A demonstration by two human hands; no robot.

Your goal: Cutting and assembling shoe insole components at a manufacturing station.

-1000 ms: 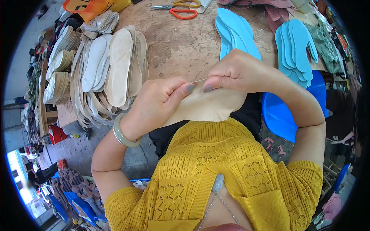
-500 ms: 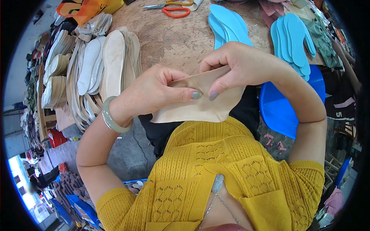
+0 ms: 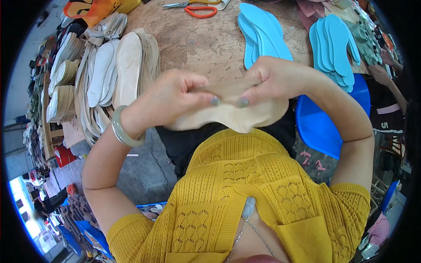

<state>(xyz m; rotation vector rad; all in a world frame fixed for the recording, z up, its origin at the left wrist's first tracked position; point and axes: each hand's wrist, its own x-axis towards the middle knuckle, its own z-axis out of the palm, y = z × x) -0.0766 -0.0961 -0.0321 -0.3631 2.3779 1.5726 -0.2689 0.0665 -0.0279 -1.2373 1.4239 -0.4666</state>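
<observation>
A thin, pliable beige insole (image 3: 246,117) is stretched between my two hands in front of my lap, its lower edge wavy and slightly blurred by motion. My left hand (image 3: 169,98) pinches its upper edge with the thumb on the near side. On the other side my right hand (image 3: 276,81) grips the same edge, thumb also in front and fingers curled behind. Left of my hands lie stacked beige insoles (image 3: 129,65) and white insoles (image 3: 101,76). Beyond my right hand, a fanned pile of light-blue insoles (image 3: 265,37) rests on the wooden table (image 3: 193,48).
Orange-handled scissors (image 3: 201,12) lie at the table's far edge, near an orange bag (image 3: 90,13). More light-blue insoles (image 3: 335,48) are at the right, above a blue plastic seat (image 3: 318,125). Another person's hand (image 3: 380,73) shows at the far right.
My hands have drawn slightly apart, the right one lowering toward me. The insole is now stretched wider, its lower edge curving. At the right, another person's hand has come into view.
</observation>
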